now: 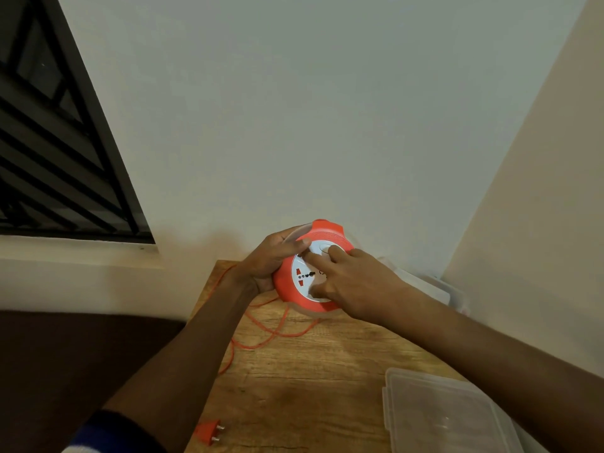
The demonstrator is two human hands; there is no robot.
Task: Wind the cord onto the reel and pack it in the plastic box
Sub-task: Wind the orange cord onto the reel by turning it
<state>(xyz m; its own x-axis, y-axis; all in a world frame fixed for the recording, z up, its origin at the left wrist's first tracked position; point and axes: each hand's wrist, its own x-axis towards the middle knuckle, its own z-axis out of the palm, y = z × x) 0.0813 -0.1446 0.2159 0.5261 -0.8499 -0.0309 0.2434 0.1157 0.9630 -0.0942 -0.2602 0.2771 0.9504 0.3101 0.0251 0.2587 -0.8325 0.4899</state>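
An orange round cord reel [330,235] with a white socket face is held above the far end of the wooden table [294,387]. My left hand [268,259] grips its left rim. My right hand [349,282] lies on the white face, fingers pressing on the centre. The orange cord [261,331] hangs loose from the reel in loops over the table and its left edge. Its orange plug [209,431] lies at the near left edge. A clear plastic box [447,416] sits at the near right of the table.
Another clear plastic piece [434,286], perhaps the lid, lies behind my right arm in the corner. White walls close the table in at the back and right. A dark barred window [55,142] is at the left.
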